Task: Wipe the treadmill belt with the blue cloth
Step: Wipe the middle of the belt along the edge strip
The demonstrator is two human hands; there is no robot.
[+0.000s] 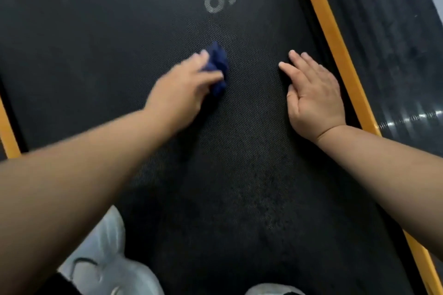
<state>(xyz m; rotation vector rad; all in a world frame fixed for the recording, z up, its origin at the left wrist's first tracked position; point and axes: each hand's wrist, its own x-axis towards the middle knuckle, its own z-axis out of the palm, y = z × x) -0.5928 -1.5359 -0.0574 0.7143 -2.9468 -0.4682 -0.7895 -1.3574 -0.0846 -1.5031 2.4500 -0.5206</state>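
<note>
Currently mid-wipe: left hand (184, 88) grips the bunched blue cloth (217, 69) on the belt (107, 31), at 9 o'clock of the flat, open right hand (314, 93); next probably a firm stroke toward the dull patch (271, 189) at 5 o'clock.

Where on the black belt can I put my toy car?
Bare treadmill belt lies wide to the left of the left hand, and between the hands and the white shoes. Only a narrow strip separates the blue cloth and the right hand. It is tight between right hand and orange rail.
</note>
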